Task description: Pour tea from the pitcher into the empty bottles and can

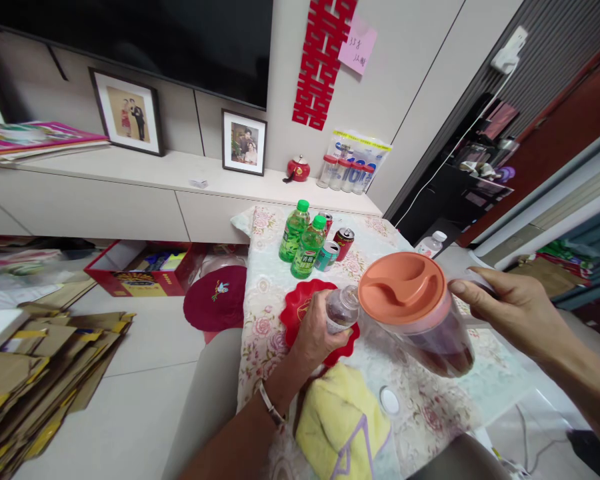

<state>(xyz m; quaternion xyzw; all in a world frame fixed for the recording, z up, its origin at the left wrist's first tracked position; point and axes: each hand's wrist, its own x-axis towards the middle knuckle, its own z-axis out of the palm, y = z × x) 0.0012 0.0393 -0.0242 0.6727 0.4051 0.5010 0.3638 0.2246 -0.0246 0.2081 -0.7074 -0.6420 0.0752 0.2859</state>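
The left grip (314, 333) is wrapped around a clear, uncapped bottle (341, 312) over the red scalloped dish (293, 312); if those fingers squeeze or twist it, the mouth could slip out of line and liquid run onto the dish. The right grip (513, 308) clasps the handle of the pitcher (430, 347), tilted with its orange lid (400, 283) toward that mouth; whether they touch I cannot tell. Tipping it too steeply could overfill the narrow neck or loosen the lid.

Left to right, flattened cardboard (45, 360) lies on the floor, then a red box (130, 283) and a maroon-covered stool (215, 298). On the floral-clothed counter (263, 327) stand two green-capped bottles (307, 250) with cans (343, 243) just beside them, which a wide elbow might topple. Nearer the person lie a yellow cloth (337, 420) and a white cap (389, 400). A white cable (443, 163) hangs at right.
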